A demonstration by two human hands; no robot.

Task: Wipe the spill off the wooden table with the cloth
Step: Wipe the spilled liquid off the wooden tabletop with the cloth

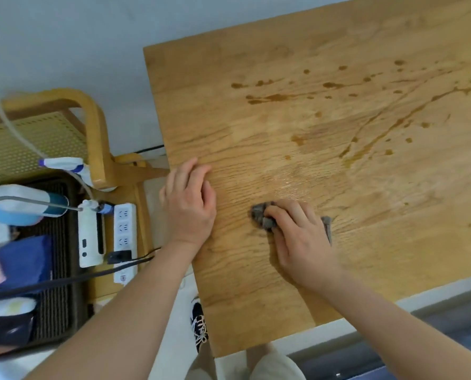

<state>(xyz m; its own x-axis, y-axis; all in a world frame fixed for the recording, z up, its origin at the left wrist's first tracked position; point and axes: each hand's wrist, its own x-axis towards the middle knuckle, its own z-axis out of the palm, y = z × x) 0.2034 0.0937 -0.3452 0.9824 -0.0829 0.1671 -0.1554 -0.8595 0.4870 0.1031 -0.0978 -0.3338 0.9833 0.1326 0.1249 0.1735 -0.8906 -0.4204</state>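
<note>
Leftmost, on the edge of the wooden table, the left hand lies flat, fingers together, probably steadying the person's lean. Just right of it, the right hand curls over a bunched grey cloth, pressing the soft fabric onto smooth grain. Beyond that hand and rightward, the spill sits as brown drops and thin streaks, unwiped.

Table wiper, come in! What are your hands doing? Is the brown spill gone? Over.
Left hand rests on wooden table edge, empty. Right hand grips grey cloth on tabletop. Brown spill unwiped beyond cloth. Over.
</note>
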